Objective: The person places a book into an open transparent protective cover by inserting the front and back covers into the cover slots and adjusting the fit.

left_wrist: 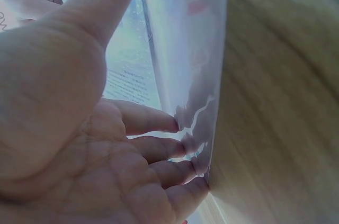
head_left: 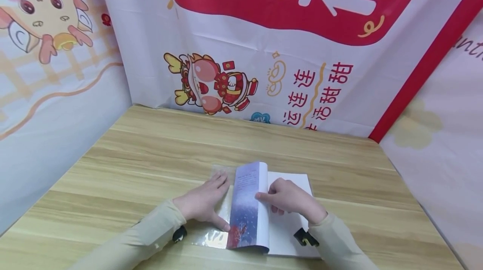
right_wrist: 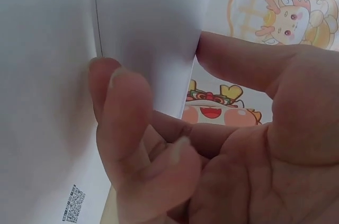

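Here, book (head_left: 283,230): lower middle of the head view, its white page smooth, a small square code (right_wrist: 74,203) at lower left in the right wrist view.
Printed sheet (head_left: 244,207): thin, violet-blue with white specks and a reddish lower corner, curving up along its white margin.
Clear film (head_left: 216,240): glossy, creased plastic, left of the sheet.
Table (head_left: 113,186): pale wood grain, across the lower frame.
Cloth backdrop (head_left: 226,43): white, wrinkled, with red lettering and cartoon figures, along the top.
Left hand (head_left: 205,198): fingers extended across the film, thumb apart; a wide, flat touch.
Right hand (head_left: 290,198): fingers bent, narrowly pinching the sheet's margin.
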